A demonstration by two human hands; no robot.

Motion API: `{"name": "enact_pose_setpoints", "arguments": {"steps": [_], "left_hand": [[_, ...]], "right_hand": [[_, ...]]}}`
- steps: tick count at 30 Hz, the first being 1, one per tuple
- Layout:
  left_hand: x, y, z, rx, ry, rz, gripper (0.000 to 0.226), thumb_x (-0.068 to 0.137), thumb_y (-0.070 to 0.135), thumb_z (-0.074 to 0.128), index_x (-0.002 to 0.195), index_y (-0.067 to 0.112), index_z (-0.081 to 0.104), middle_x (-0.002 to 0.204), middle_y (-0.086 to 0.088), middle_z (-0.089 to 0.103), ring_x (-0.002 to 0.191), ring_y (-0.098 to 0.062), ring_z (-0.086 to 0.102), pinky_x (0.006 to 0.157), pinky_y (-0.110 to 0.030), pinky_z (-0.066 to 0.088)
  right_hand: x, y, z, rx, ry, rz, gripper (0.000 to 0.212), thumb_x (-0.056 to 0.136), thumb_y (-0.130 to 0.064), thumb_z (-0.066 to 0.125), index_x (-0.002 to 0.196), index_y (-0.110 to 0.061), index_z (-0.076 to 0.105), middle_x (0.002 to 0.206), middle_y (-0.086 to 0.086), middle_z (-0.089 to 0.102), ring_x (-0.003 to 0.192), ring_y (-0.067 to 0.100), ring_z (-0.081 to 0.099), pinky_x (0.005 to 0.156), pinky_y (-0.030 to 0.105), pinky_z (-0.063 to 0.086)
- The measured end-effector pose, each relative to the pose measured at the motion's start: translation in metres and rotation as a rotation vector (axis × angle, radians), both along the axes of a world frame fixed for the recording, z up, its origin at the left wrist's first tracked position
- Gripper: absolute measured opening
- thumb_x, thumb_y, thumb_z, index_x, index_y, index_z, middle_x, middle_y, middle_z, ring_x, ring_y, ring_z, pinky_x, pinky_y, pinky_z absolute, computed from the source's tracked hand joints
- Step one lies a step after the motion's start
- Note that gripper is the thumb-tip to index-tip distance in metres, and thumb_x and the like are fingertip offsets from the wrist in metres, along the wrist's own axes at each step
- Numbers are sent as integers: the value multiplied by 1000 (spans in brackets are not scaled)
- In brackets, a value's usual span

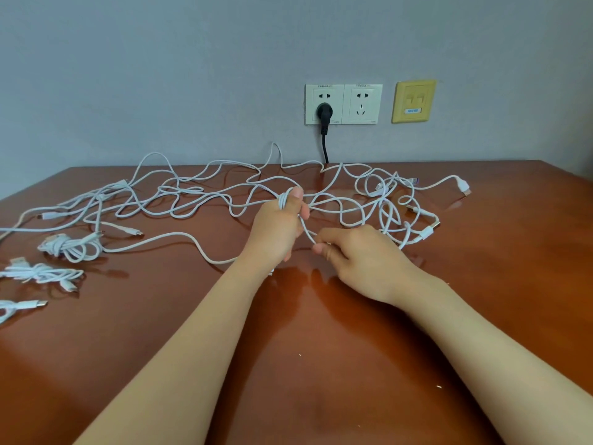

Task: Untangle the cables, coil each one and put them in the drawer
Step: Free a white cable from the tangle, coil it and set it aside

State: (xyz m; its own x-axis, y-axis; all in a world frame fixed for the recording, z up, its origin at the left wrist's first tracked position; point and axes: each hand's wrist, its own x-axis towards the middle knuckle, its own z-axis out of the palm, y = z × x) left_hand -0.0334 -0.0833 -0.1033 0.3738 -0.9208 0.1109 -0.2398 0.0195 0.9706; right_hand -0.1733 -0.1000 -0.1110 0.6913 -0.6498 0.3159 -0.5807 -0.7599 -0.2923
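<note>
The surface (481,284) is shiny reddish brown. The tangled cables (205,194) on it are white, and some plugs have gold tips (435,225). The 2 coiled bundles (69,247) at the left are white too. The wall (160,75) is plain pale grey-blue. The 2 wall sockets (343,104) are white. The plug (324,111) and its cord are black. The small wall plate (413,101) is yellow with a blue label.

Cut off and hidden at the edges

A coiled white USB cable (12,308) runs off the left edge; the black power cord (325,146) vanishes behind the glossy reddish-brown wooden table (321,364).
</note>
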Motion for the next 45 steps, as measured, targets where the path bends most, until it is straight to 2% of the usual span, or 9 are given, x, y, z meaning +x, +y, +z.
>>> {"name": "enact_pose_setpoints", "arguments": {"steps": [4,8,13,23,26,36,39,42,45], "left_hand": [[-3,0,1,13,3,18,44,99,43,33,67,16,47,36,6,45,34,-12,50,42,-23,44],[-5,3,4,-6,174,-20,43,100,37,34,68,13,47,71,-2,62,64,-19,63,46,-24,54],[-2,2,9,-97,662,-107,44,102,35,29,68,11,43,44,0,55,45,-15,63,49,-25,56],[16,0,7,-138,869,-29,34,99,43,33,76,19,41,39,9,35,26,-4,21,30,-10,19],[21,-1,7,-133,835,-1,36,100,43,31,74,19,39,38,9,32,26,-3,19,28,-12,17],[7,3,4,80,352,-58,45,94,56,35,75,16,46,46,5,34,29,-4,24,37,-12,19],[-2,4,4,139,261,-131,55,92,62,28,69,14,47,40,6,31,28,-5,22,38,-10,17],[-10,8,3,174,252,-269,62,86,70,21,66,16,46,43,6,23,33,-4,17,38,-9,13],[-12,9,2,215,283,-370,73,77,78,11,64,15,45,40,5,34,34,-4,19,39,-12,11]], "right_hand": [[-1,-1,0,9,-14,-9,19,97,-30,42,94,-20,58,73,-1,52,82,29,54,64,31,33],[0,2,1,18,-31,-2,20,98,-31,41,97,-21,59,88,4,65,90,29,56,69,32,36],[-1,2,4,46,-94,-22,21,97,-31,43,102,-20,60,73,-3,55,86,29,54,69,32,35],[3,7,3,55,18,67,23,97,-38,40,87,-24,54,73,-3,60,78,21,56,69,33,40],[2,9,8,115,-133,48,11,91,-35,55,86,-25,56,55,-9,46,55,3,46,57,23,35],[8,12,11,289,-469,149,27,84,-14,67,69,-35,61,77,-12,61,72,-1,54,69,12,37],[10,8,8,276,-543,93,21,80,-23,71,67,-33,58,74,4,62,73,8,57,74,30,43],[7,5,7,251,-580,-44,31,70,-35,76,76,-21,49,60,-8,50,58,7,44,62,32,39],[6,5,8,246,-564,-99,36,70,-37,76,78,-22,44,61,-8,54,58,11,57,63,35,44]]}}
